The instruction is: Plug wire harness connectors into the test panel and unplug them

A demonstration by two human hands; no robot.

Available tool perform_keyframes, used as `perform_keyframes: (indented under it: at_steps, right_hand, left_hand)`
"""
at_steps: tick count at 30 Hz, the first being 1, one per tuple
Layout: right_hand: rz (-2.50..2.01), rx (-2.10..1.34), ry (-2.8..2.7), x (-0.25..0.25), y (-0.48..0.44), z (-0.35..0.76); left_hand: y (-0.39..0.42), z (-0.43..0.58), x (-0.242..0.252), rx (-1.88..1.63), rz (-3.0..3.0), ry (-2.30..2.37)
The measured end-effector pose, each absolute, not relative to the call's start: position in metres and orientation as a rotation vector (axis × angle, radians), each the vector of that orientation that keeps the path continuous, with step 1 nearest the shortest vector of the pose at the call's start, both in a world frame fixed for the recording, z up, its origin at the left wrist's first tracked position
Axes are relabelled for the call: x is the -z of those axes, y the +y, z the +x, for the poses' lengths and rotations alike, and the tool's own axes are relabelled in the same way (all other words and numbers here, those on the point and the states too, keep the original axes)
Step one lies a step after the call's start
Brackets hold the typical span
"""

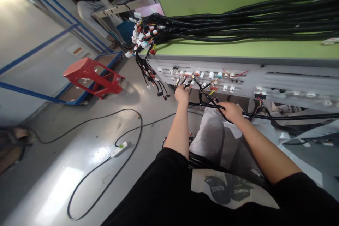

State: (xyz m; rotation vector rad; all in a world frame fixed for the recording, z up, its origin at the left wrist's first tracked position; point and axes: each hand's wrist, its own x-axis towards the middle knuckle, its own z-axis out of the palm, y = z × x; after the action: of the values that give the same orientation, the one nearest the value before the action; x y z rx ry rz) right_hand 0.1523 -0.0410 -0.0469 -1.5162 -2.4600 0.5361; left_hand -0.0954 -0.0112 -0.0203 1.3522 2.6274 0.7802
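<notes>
My left hand (182,94) is closed at the grey test panel (278,81), its fingers pinched on a connector I cannot make out among the panel's sockets (209,76). My right hand (232,111) is wrapped round a black wire harness (291,116) that runs off to the right in front of the panel. Thin wires from this harness lead up into the sockets. A thick bundle of black sleeved cables (251,21) lies on the green table top (251,49), ending in several white and red connectors (143,35) that hang over the table's left end.
A red plastic stool (91,77) stands on the grey floor beside a blue-framed trolley (79,97). A white power strip (119,148) with black cords (106,180) lies on the floor. Other people stand at a bench (124,5) far back. My knees are below the panel.
</notes>
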Motion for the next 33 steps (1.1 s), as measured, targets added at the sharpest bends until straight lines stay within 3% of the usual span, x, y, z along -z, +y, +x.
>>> perform_keyframes:
  at_steps: [33]
  right_hand:
    - [-1.433,-0.522,-2.481,0.044,-0.045,0.156]
  left_hand:
    - [-0.015,-0.104,0.024,-0.802,1.495,2.587]
